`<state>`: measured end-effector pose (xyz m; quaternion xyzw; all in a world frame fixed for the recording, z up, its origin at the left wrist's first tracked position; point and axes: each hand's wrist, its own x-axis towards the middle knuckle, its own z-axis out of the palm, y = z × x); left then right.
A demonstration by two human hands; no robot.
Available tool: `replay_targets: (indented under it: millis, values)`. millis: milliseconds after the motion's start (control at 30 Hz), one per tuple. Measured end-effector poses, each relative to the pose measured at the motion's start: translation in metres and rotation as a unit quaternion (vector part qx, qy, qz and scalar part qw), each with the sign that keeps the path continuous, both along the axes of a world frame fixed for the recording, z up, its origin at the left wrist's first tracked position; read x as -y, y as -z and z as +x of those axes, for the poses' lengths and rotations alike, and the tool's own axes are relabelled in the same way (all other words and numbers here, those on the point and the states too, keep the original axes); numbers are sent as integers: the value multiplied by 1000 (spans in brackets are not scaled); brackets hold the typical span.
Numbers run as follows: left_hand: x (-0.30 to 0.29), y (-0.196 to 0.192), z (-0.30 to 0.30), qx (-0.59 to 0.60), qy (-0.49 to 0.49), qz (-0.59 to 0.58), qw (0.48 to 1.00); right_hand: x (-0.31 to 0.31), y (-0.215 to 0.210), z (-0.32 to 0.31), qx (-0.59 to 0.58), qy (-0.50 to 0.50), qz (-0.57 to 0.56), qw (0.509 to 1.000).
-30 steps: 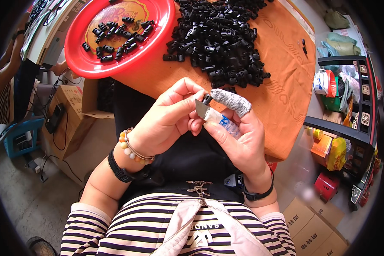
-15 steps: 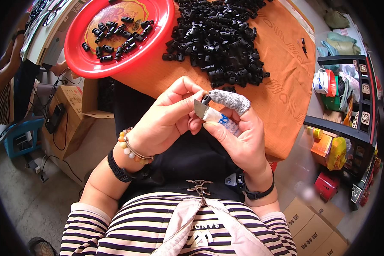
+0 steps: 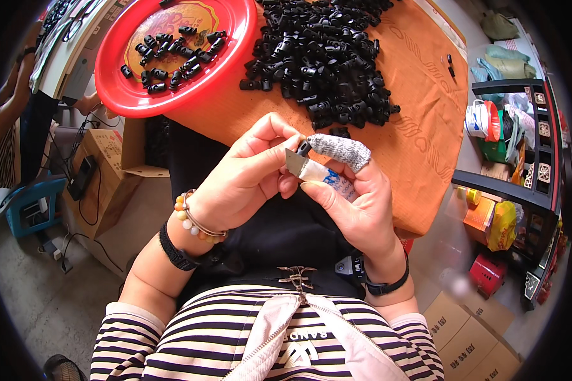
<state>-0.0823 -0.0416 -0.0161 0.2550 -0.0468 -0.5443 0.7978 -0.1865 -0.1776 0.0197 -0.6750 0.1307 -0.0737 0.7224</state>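
Note:
My left hand (image 3: 245, 171) pinches one small black plastic cord lock (image 3: 304, 148) between thumb and fingertips. In my right hand (image 3: 365, 206) is a short knife (image 3: 295, 163), its wide metal blade bare and its handle wrapped in white and blue material. The blade lies against or right beside the cord lock; exact contact cannot be made out. A grey knitted finger cover (image 3: 340, 149) sleeves my right index finger, which reaches over to the cord lock. Just beyond my hands a big heap of black cord locks (image 3: 324, 63) lies on the orange cloth.
A red round tray (image 3: 117, 98) with several cord locks stands at the far left of the orange-covered table (image 3: 419, 120). Two small black pieces (image 3: 450, 65) lie near its right edge. A dark shelf (image 3: 508, 190) and cardboard boxes (image 3: 470, 336) are at the right. Another person's arm (image 3: 13, 95) shows far left.
Both hands hold nearly the same pose, with the blade and cord lock shifted very slightly left. The view has moved a little.

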Motion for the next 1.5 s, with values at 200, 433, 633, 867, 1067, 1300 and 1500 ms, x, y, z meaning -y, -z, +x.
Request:
replay_targets:
  millis: [200,433,633,867,1067,1300,1500]
  values:
    - [-1,0,1,-1,5,-13,1000,0,0,0,10,2,13,1000]
    - [0,-2,-1,2,-3,2,1000,1,5,-2,15,6,10,1000]
    - [2,-3,-1,-4,-15,7,1000,4,2,-4,5,15,21,1000]
    - [4,-7,-2,-16,-1,28,999,7,3,6,34,54,58,996]
    - [5,-7,-5,-22,12,15,1000,-2,2,19,7,16,95,995]
    - [2,0,3,-56,38,-24,997,10,13,21,21,75,11,997]
    - [0,2,3,-89,29,-16,995,3,4,11,-15,34,66,997]
